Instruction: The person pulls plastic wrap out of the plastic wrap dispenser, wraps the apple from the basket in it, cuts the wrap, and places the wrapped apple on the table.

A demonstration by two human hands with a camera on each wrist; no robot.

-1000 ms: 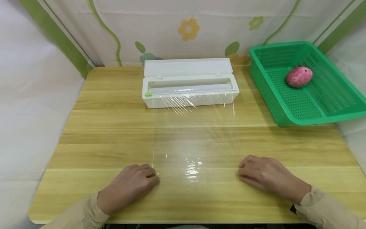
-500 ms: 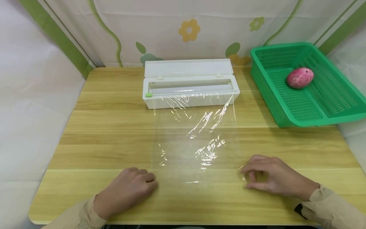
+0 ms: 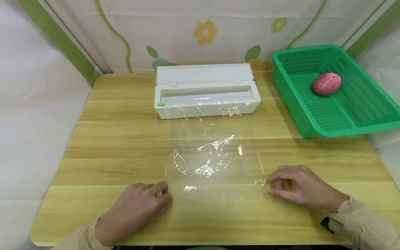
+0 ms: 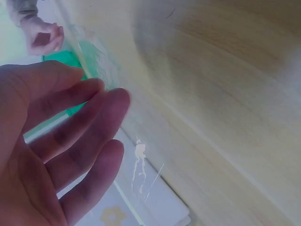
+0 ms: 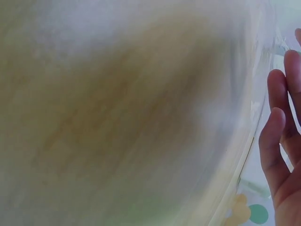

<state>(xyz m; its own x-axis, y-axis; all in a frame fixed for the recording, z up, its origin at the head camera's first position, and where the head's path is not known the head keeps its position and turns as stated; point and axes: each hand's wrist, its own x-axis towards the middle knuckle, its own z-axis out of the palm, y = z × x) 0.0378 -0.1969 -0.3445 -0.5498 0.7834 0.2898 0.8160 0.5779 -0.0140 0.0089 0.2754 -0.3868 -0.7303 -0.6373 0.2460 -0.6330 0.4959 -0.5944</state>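
A clear sheet of plastic wrap [image 3: 203, 156] runs from the roll [image 3: 207, 97] in a white dispenser box [image 3: 207, 110] toward the person's side of the table. My left hand [image 3: 135, 208] is at the near left corner of the wrap, thumb and index tips close together in a pinch; in the left wrist view the other fingers are loosely bent. At the near right corner, my right hand [image 3: 301, 189] holds its thumb and index finger apart, with glints of wrap beside the index tip. The wrap looks slack and wrinkled.
The dispenser's lid [image 3: 204, 74] is raised at the back, and a green slider [image 3: 160, 103] sits at its left end. A green basket [image 3: 307, 114] at the right holds a pink oval fruit [image 3: 326, 83]. A patterned curtain [image 3: 187, 41] stands behind the table [image 3: 103, 139].
My right thumb and index finger have parted, and that hand has shifted slightly right. The wrap's glints and wrinkles have changed. My left hand has moved slightly left, its index finger more arched.
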